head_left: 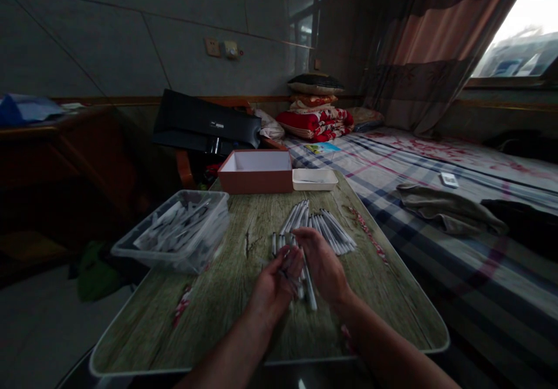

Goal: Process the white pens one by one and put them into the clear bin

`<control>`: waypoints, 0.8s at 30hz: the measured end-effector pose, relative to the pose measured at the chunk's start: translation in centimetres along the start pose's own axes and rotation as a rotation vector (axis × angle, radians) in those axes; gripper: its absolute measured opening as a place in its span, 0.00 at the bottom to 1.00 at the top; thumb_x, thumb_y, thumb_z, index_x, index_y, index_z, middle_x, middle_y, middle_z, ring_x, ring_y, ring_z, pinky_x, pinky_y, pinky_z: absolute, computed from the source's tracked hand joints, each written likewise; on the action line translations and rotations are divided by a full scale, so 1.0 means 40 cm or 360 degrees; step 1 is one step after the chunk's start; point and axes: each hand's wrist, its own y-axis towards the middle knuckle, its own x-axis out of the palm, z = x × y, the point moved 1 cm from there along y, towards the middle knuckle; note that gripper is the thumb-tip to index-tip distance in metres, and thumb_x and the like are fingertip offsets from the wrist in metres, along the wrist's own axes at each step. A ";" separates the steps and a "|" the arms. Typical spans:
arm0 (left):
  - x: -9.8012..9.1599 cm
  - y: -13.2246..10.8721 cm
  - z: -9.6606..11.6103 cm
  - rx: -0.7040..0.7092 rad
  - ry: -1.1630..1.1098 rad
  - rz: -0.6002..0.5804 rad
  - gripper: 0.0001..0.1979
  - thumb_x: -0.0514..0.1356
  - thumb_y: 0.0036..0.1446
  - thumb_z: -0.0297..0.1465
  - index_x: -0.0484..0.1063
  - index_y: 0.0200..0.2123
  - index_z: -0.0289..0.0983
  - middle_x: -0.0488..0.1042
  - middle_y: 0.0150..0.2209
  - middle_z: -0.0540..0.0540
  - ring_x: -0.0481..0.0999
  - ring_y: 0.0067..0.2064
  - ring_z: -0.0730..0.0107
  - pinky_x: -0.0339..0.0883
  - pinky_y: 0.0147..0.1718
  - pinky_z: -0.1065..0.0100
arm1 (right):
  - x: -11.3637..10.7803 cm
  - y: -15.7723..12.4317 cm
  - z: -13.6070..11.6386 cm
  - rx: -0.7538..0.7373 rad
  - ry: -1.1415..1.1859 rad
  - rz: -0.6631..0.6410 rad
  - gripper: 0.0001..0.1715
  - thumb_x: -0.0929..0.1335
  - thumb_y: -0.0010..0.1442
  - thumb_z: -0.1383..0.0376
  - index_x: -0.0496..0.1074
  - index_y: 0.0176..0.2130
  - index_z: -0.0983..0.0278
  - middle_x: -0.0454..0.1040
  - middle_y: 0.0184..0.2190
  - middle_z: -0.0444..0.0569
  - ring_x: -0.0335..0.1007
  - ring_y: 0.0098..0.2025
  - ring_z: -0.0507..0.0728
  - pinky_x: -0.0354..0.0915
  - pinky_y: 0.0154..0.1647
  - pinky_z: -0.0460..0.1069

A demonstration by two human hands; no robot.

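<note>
My left hand [275, 287] and my right hand [323, 264] meet over the middle of a wood-patterned table [209, 313]. Both have their fingers curled round thin white pens [308, 287] lying there; several pens stick out below the hands. Just beyond the hands, a fanned pile of the same white pens [322, 226] rests on the table. A clear plastic bin [176, 229] full of white pen parts stands at the left.
A brown box [257, 174] with a white inside and a small white tray [314, 178] sit at the table's far edge. A bed with a plaid sheet [436, 214] runs along the right. A black monitor [204, 124] leans against the wall behind.
</note>
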 end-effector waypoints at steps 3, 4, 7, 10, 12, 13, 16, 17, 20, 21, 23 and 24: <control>0.006 0.000 0.041 0.0021 -0.0043 0.0060 0.10 0.50 0.60 0.21 0.71 0.32 0.30 0.78 0.32 0.38 0.80 0.36 0.63 0.76 0.34 0.65 | -0.054 0.022 -0.020 0.0029 -0.0238 0.0129 0.11 0.61 0.60 0.61 0.66 0.39 0.63 0.68 0.32 0.47 0.64 0.35 0.54 0.62 0.36 0.47; 0.006 0.000 0.054 -0.0003 -0.0049 0.0066 0.10 0.50 0.61 0.21 0.71 0.32 0.30 0.77 0.30 0.39 0.79 0.32 0.66 0.76 0.30 0.68 | -0.068 0.026 -0.028 0.0096 -0.0430 0.0009 0.07 0.63 0.57 0.64 0.67 0.35 0.64 0.66 0.28 0.44 0.62 0.30 0.52 0.60 0.32 0.46; 0.001 0.000 0.077 -0.0127 -0.0075 -0.0021 0.12 0.48 0.62 0.23 0.70 0.32 0.31 0.71 0.25 0.45 0.71 0.21 0.78 0.67 0.18 0.78 | -0.079 0.015 -0.057 0.0109 -0.0994 -0.0766 0.03 0.66 0.50 0.70 0.70 0.30 0.65 0.69 0.26 0.43 0.63 0.29 0.51 0.57 0.31 0.45; -0.007 -0.001 0.079 -0.0205 -0.0083 -0.0153 0.13 0.47 0.63 0.24 0.69 0.32 0.31 0.66 0.23 0.49 0.66 0.19 0.81 0.62 0.15 0.80 | -0.063 -0.016 -0.077 0.0043 -0.1446 -0.1113 0.07 0.67 0.50 0.68 0.73 0.33 0.65 0.74 0.33 0.49 0.69 0.34 0.55 0.59 0.34 0.46; -0.010 -0.002 0.077 -0.0227 -0.0053 -0.0176 0.12 0.48 0.63 0.24 0.69 0.32 0.31 0.65 0.23 0.50 0.66 0.20 0.81 0.61 0.15 0.80 | -0.046 -0.035 -0.077 0.0078 -0.1723 -0.1159 0.11 0.68 0.51 0.65 0.74 0.36 0.67 0.75 0.36 0.53 0.71 0.37 0.58 0.60 0.36 0.48; -0.010 -0.003 0.076 -0.0233 -0.0041 -0.0167 0.11 0.48 0.62 0.24 0.69 0.32 0.31 0.65 0.23 0.50 0.66 0.20 0.80 0.62 0.16 0.80 | -0.038 -0.042 -0.073 0.0071 -0.1802 -0.1176 0.13 0.67 0.51 0.64 0.74 0.37 0.67 0.75 0.37 0.55 0.71 0.38 0.59 0.61 0.37 0.48; -0.011 -0.004 0.077 -0.0216 -0.0024 -0.0118 0.10 0.49 0.61 0.23 0.69 0.33 0.32 0.68 0.25 0.49 0.68 0.22 0.79 0.65 0.18 0.79 | -0.022 -0.054 -0.053 0.0062 -0.1929 -0.1164 0.13 0.66 0.52 0.66 0.74 0.38 0.69 0.76 0.37 0.56 0.72 0.39 0.60 0.62 0.38 0.49; -0.012 -0.004 0.078 -0.0203 -0.0016 -0.0110 0.10 0.50 0.61 0.22 0.70 0.33 0.32 0.69 0.25 0.48 0.69 0.22 0.79 0.65 0.18 0.79 | -0.020 -0.055 -0.047 0.0058 -0.1941 -0.1156 0.13 0.65 0.52 0.67 0.74 0.38 0.69 0.76 0.37 0.57 0.72 0.39 0.59 0.61 0.38 0.49; -0.016 0.000 0.078 -0.0170 0.0048 -0.0087 0.09 0.51 0.60 0.22 0.70 0.33 0.32 0.71 0.26 0.47 0.71 0.23 0.77 0.69 0.20 0.76 | -0.023 -0.050 -0.040 0.0044 -0.1905 -0.1121 0.12 0.64 0.51 0.69 0.73 0.36 0.68 0.75 0.36 0.55 0.72 0.38 0.58 0.60 0.36 0.48; -0.017 0.001 0.076 -0.0167 0.0082 -0.0069 0.09 0.51 0.59 0.21 0.71 0.33 0.32 0.72 0.26 0.46 0.72 0.23 0.77 0.70 0.21 0.75 | -0.026 -0.047 -0.041 0.0039 -0.1862 -0.1096 0.10 0.64 0.51 0.69 0.73 0.35 0.67 0.75 0.35 0.54 0.72 0.37 0.58 0.60 0.35 0.48; -0.021 0.002 0.069 -0.0150 0.0155 -0.0015 0.09 0.52 0.58 0.20 0.71 0.33 0.31 0.74 0.27 0.45 0.75 0.25 0.74 0.72 0.24 0.73 | -0.032 -0.037 -0.049 0.0025 -0.1727 -0.0967 0.08 0.65 0.51 0.69 0.72 0.33 0.66 0.74 0.34 0.51 0.70 0.35 0.56 0.58 0.34 0.46; -0.022 0.002 0.065 -0.0137 0.0191 0.0011 0.09 0.52 0.58 0.19 0.72 0.32 0.30 0.75 0.27 0.43 0.76 0.26 0.73 0.73 0.26 0.72 | -0.034 -0.032 -0.053 0.0016 -0.1643 -0.0855 0.07 0.65 0.51 0.69 0.71 0.33 0.65 0.73 0.32 0.49 0.69 0.34 0.54 0.57 0.33 0.46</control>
